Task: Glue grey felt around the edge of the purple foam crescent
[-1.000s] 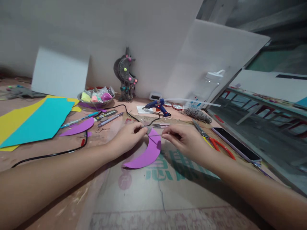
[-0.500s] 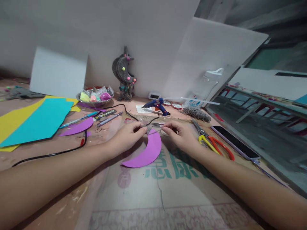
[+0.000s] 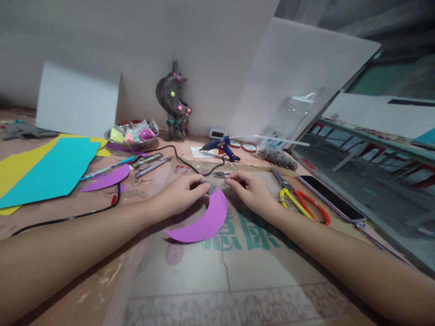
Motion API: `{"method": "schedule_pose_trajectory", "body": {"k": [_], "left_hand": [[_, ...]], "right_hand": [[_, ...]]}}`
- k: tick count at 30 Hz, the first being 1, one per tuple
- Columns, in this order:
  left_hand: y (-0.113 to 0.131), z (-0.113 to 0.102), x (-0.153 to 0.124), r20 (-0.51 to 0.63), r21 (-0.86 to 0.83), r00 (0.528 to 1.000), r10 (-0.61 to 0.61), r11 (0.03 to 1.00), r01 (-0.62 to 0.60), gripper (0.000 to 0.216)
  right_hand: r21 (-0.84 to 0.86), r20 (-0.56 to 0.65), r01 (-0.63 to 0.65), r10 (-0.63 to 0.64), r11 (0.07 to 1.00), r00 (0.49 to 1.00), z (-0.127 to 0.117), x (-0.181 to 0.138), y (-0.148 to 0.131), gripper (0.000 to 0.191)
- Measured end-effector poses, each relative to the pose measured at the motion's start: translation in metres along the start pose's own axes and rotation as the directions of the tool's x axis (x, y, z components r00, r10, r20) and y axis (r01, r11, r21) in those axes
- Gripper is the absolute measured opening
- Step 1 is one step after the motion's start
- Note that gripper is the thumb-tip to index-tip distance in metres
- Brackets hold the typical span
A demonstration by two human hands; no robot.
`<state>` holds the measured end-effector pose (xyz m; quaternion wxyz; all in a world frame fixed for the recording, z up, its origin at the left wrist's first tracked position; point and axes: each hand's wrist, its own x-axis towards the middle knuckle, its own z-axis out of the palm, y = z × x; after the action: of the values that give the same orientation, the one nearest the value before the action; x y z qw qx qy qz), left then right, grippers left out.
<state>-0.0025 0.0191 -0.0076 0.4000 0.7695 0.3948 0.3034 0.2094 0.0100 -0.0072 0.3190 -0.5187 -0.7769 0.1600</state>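
Note:
A purple crescent moon cutout point(image 3: 207, 222) hangs over the printed board, its upper tip wrapped in grey yarn point(image 3: 212, 187). My left hand point(image 3: 185, 192) pinches that wrapped tip between thumb and fingers. Just right of the tip, my right hand point(image 3: 248, 189) is closed in a pinch on the grey yarn near the crescent's edge. A loose strand of yarn point(image 3: 226, 269) trails down across the board below. The fingertips partly cover the wrapped end.
Behind my hands lie a blue glue gun point(image 3: 220, 148), small snips point(image 3: 222, 174) and a grey yarn bundle point(image 3: 277, 158). Scissors point(image 3: 295, 194) and a phone point(image 3: 331, 198) lie right. Left are coloured sheets point(image 3: 50, 174), a bowl of clay point(image 3: 132, 138) and a black cord point(image 3: 68, 217). A decorated moon point(image 3: 173, 102) stands behind.
The crescent has tilted slightly, its lower tip shifting left and down. My right hand has moved slightly left and up with the yarn; the grey wrapping at the tip shows more clearly.

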Motion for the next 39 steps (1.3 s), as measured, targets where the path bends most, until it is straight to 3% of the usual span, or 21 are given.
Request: {"method": "schedule_pose_trajectory", "body": {"k": [6, 12, 32, 36, 39], "left_hand": [[0.003, -0.001, -0.003, 0.048, -0.003, 0.998, -0.051, 0.999, 0.051, 0.023], [-0.001, 0.000, -0.002, 0.079, 0.006, 0.997, 0.027, 1.000, -0.028, 0.022], [0.005, -0.001, -0.006, 0.143, 0.001, 0.990, 0.004, 1.000, -0.004, 0.023], [0.008, 0.000, -0.007, 0.113, -0.024, 0.993, -0.041, 0.999, 0.044, 0.024], [0.007, 0.001, -0.007, 0.069, -0.059, 0.996, -0.053, 0.997, 0.057, 0.025]], "right_hand": [[-0.003, -0.013, -0.001, 0.001, 1.000, 1.000, 0.000, 0.000, -0.002, 0.019], [-0.022, -0.022, 0.007, -0.008, 1.000, 1.000, 0.000, 0.000, -0.003, 0.018], [0.052, -0.104, 0.104, -0.098, 0.993, 0.990, 0.006, 0.004, 0.002, 0.017], [0.075, -0.114, 0.064, -0.056, 0.995, 0.992, 0.006, 0.007, 0.005, 0.016], [0.124, -0.159, -0.028, 0.048, 0.992, 0.986, -0.001, 0.012, 0.007, 0.027]]}}
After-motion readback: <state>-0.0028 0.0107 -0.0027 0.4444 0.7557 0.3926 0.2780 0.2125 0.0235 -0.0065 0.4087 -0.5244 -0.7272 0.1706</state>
